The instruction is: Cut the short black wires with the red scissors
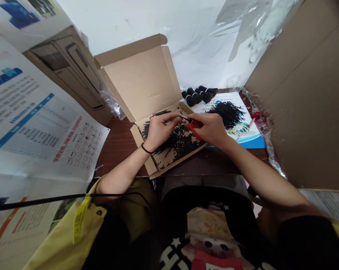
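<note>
My right hand (211, 127) is closed around red-handled scissors (196, 134), their blades pointing left. Thumb and fingers pinched, my left hand (161, 130) meets the blade tips; whatever it holds is too small to make out. Both hands are above an open cardboard box (143, 80) whose lid stands up at the back. Many short black wire-like pieces (183, 140) lie scattered inside it. Right of the box, a loose pile of thin black strands (227, 114) rests on a white and blue printed sheet (255, 141).
Several tied black bundles (199, 95) lie behind the pile. Pale rubber bands (239, 130) and a small red object (255, 115) are at the right. A large cardboard panel (307, 101) bounds the right side; printed posters (40, 123) hang at left. Brown tabletop (116, 146) shows beside the box.
</note>
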{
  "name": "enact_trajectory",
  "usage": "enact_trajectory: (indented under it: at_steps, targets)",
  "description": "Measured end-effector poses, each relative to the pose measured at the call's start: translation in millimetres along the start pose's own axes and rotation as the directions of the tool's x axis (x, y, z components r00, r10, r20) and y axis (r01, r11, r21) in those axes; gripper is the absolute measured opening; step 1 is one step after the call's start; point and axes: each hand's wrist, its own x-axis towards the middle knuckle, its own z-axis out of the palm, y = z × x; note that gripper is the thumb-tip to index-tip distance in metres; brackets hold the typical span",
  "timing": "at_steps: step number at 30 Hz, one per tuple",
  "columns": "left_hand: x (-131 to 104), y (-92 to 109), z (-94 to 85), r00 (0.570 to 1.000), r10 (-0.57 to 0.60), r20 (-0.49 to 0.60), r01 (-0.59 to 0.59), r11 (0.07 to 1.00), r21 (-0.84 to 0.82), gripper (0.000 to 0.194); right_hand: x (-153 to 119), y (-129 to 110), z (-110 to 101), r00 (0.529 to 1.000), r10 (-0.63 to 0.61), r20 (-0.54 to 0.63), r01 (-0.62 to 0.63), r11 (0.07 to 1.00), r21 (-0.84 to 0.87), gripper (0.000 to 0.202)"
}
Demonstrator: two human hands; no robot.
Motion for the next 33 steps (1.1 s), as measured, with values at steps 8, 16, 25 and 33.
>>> enact_trajectory:
  at_steps: [8, 16, 25, 33]
  targets:
    - [-0.9, 3.7, -1.2, 1.0, 0.004, 0.015, -0.005, 0.998, 0.058, 0.017, 0.7, 1.3, -2.9, 0.999, -0.016, 0.028, 0.02, 0.992, -0.128, 0.03]
    - [-1.4, 5.7, -0.4, 1.0, -0.001, 0.027, 0.001, 1.0, 0.005, 0.02, 1.2, -3.3, -4.8, 0.998, 0.023, -0.066, -0.029, 0.996, -0.084, 0.03]
    - [-0.4, 5.8, -1.8, 0.999, 0.034, 0.027, -0.034, 0.999, 0.001, 0.019, 0.1, -4.1, -3.6, 0.999, 0.007, -0.036, -0.008, 1.0, -0.023, 0.035]
    - [-1.0, 7.9, -3.2, 0.999, 0.051, 0.018, -0.051, 0.998, 0.04, 0.016, -2.0, -7.3, -2.8, 1.0, -0.021, -0.013, 0.02, 0.999, -0.044, 0.031]
